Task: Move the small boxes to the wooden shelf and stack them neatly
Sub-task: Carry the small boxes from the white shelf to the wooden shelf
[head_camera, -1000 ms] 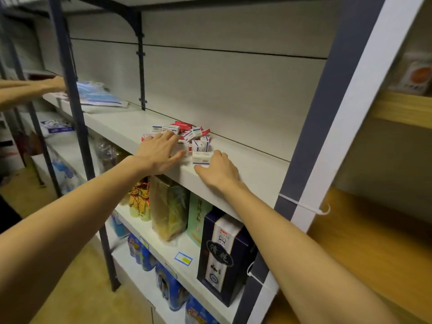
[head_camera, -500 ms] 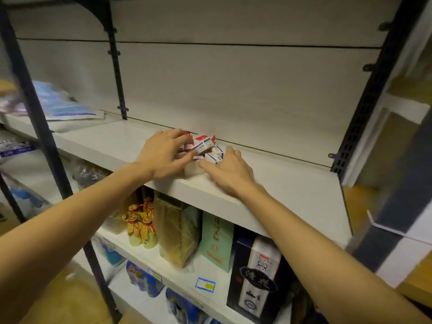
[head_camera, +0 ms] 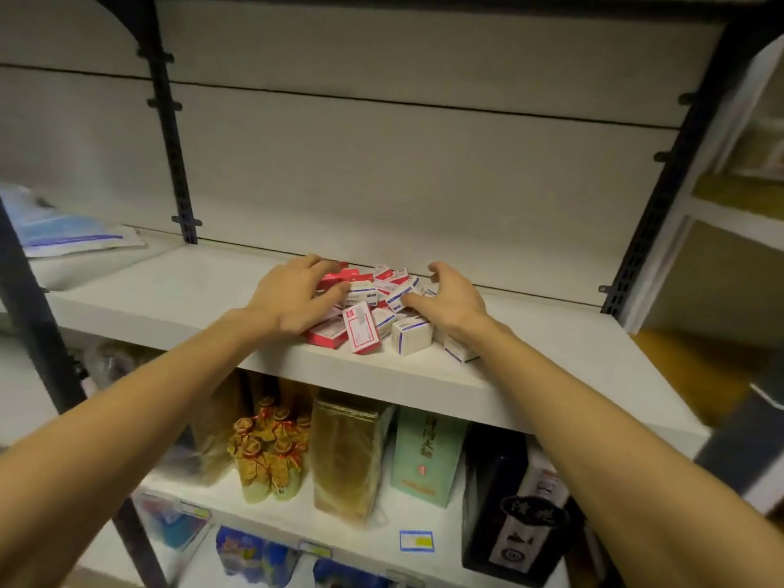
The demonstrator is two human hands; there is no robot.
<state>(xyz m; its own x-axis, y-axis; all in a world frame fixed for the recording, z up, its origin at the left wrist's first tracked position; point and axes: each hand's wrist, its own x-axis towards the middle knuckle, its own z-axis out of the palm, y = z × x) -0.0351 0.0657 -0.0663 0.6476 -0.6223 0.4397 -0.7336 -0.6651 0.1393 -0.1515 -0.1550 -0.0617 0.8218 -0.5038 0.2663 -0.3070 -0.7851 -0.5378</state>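
Observation:
A loose pile of small boxes [head_camera: 373,316], red-and-white and blue-and-white, lies on the white shelf [head_camera: 178,299] near its front edge. Several are tipped on their sides. My left hand [head_camera: 292,297] presses on the pile's left side, its fingers curled over the red boxes. My right hand [head_camera: 452,301] cups the right side, fingers against a blue-and-white box and thumb raised. Together the hands squeeze the pile between them. The wooden shelf [head_camera: 700,367] shows as a blurred tan surface at the right, beyond the black upright.
A black perforated upright [head_camera: 662,197] separates the white shelf from the wooden unit. Plastic-wrapped packs [head_camera: 72,235] lie at the shelf's far left. Below stand small gold-wrapped bottles [head_camera: 267,451], a gold bag [head_camera: 348,451], a green box [head_camera: 428,456] and a dark box [head_camera: 522,515].
The view has shifted to face the pile head-on and closer. My hands have spread to either side of the boxes, and several boxes have toppled toward the shelf's front edge.

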